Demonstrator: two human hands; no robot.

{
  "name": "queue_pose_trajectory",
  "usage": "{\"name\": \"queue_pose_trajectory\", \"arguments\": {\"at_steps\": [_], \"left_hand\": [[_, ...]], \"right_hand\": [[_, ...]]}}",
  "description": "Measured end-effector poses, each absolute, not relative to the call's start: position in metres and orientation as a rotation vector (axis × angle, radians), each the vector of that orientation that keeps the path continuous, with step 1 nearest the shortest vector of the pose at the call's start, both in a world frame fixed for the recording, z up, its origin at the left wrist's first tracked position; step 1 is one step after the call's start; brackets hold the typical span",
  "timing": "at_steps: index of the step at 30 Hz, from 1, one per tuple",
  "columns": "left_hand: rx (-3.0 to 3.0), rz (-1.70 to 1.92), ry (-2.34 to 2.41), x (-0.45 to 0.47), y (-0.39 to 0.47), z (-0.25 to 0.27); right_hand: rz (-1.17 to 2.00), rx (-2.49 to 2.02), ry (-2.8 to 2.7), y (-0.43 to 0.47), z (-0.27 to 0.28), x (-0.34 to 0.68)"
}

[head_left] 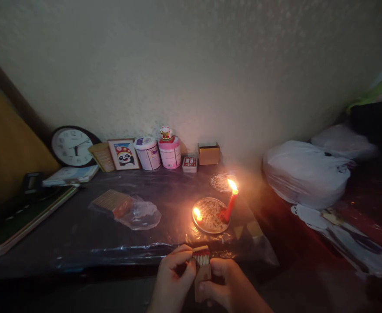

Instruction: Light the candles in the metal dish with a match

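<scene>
Both hands hold a small matchbox (202, 276) low in front of me. Its tray is partly slid out, showing several red-tipped matches (201, 257). My left hand (176, 276) pinches the box at its upper left. My right hand (228, 284) grips the lower right side. Just beyond, on the table, lies a round metal plate (210, 226). A lit red candle (230, 206) leans to the right at the plate's right side. A second small flame (197, 213) burns at the plate's left edge; what feeds it is hard to make out.
A clear plastic bag (145, 214) with a brown stack lies left on the covered table (89, 230). Along the wall stand a clock (72, 148), a framed panda picture (124, 155), two tubs (148, 154) and a small brown box (209, 155). White plastic bags (305, 174) sit right.
</scene>
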State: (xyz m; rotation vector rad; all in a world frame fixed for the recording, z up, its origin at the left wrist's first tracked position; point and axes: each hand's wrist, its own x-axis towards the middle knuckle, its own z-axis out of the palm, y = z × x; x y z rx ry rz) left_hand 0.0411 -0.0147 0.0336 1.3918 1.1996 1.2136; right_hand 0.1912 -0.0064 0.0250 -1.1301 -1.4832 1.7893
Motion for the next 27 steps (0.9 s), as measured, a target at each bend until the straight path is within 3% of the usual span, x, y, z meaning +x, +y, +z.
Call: {"name": "queue_pose_trajectory", "arguments": {"at_steps": [14,21,27], "left_hand": [[1.026,1.214,1.011,0.045,-0.006,0.007],[0.906,1.26,1.033,0.043,-0.001,-0.011],[0.993,1.27,1.087,0.046,-0.004,-0.005]], "right_hand": [[1.856,-1.096,-1.475,-0.006,0.023,0.194],[1.41,-1.246,-1.647,0.002,0.023,0.204],[1.344,-1.226,-1.712,0.004,0.015,0.204]]}}
